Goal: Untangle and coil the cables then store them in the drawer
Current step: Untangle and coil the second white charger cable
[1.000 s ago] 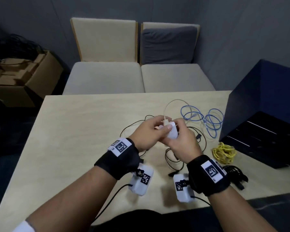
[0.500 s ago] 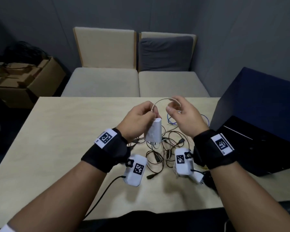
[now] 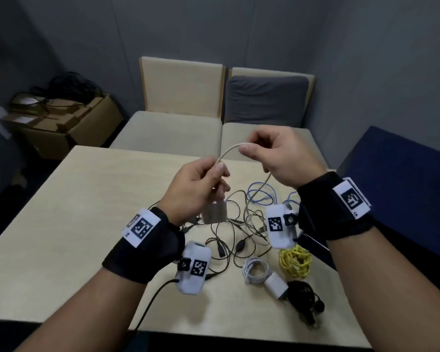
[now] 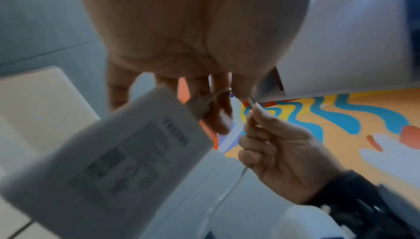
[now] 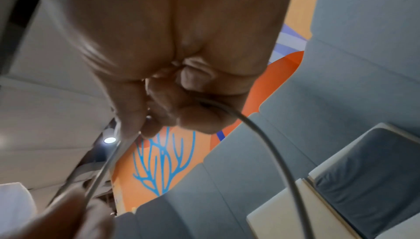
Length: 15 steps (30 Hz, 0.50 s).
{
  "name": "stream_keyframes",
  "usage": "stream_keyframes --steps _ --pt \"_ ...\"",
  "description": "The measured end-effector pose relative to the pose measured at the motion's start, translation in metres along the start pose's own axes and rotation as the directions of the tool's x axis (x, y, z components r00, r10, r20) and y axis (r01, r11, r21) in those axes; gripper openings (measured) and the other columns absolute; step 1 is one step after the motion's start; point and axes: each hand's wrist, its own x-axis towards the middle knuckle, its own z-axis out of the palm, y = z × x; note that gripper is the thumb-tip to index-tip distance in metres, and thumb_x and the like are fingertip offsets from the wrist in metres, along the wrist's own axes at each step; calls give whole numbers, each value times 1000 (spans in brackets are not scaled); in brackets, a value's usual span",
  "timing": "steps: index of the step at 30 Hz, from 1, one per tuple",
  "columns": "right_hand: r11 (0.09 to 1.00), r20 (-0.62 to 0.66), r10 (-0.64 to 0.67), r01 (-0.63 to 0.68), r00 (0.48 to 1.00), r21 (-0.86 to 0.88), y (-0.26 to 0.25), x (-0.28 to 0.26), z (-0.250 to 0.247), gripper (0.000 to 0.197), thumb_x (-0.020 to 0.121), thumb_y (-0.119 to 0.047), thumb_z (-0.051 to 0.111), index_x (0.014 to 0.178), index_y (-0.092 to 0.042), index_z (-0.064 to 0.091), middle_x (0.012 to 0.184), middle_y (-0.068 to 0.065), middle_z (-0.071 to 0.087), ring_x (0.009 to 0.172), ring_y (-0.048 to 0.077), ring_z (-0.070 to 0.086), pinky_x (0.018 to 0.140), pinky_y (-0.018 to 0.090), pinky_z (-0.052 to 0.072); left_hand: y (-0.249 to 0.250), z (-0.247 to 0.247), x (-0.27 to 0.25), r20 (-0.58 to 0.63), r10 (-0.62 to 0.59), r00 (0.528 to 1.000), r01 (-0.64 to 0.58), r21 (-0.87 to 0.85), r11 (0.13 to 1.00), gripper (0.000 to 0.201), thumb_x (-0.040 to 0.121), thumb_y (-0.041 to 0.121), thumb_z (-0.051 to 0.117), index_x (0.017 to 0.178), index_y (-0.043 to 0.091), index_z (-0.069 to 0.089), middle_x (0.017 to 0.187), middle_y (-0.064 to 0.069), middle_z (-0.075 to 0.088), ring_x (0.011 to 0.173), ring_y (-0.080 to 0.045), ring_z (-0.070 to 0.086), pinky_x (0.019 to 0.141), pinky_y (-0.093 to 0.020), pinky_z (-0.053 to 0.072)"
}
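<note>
Left hand [image 3: 198,189] and right hand [image 3: 280,158] pinch a white charger cable [image 3: 229,151] — adapter [image 3: 215,212] dangling. Limp, light; probably best held near the adapter.

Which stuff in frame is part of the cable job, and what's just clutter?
Job:
white cable, pinched by left hand and right hand
charger brick hanging from it
black tangle, blue cable, yellow coil, white coil, black bundle
dark blue cabinet

Lying about:
cardboard box
two chairs
grey cushion
</note>
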Motion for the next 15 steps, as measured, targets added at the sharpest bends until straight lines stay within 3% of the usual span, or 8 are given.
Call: stream_keyframes --steps 3,6,9,11,15 --pt "1000 -26 -25 25 999 8 -5 1 3 21 88 -20 68 72 -11 58 56 -9 44 49 2 38 52 22 33 12 4 -1 0 1 1000 -1 -162 987 15 100 9 42 90 11 53 51 1 49 52 -18 49 54 -27 41" --pt "1000 -56 -31 31 998 -5 -6 1 5 20 88 -21 68 72 -13 60 55 -13 46 53 2 38 54 21 33 14 -2 4 57 -45 997 60 -297 953 16 97 19 46 86 12 54 57 0 42 44 -13 37 50 -25 32" --pt "1000 -68 -12 13 998 19 -8 5 12 19 86 -20 70 70 -18 61 50 -15 46 49 2 38 52 19 32 16 -12 7 140 -53 989 99 -350 931 22 99 20 41 87 8 55 56 -1 39 40 -11 34 53 -27 36" --pt "999 -44 13 -11 999 32 -9 7 17 16 86 -18 70 72 -17 63 53 -13 47 50 1 40 52 17 33 18 -18 9 186 -55 981 123 -372 920 24 100 16 37 87 6 54 54 -1 40 38 -11 33 49 -25 40" --pt "996 -40 46 -42 998 83 -11 14 33 16 82 -13 74 72 -18 63 61 -8 54 56 -1 46 56 16 38 13 -34 12 241 -101 965 179 -329 927 29 101 21 33 88 9 55 52 -1 42 38 -7 24 42 -20 26"
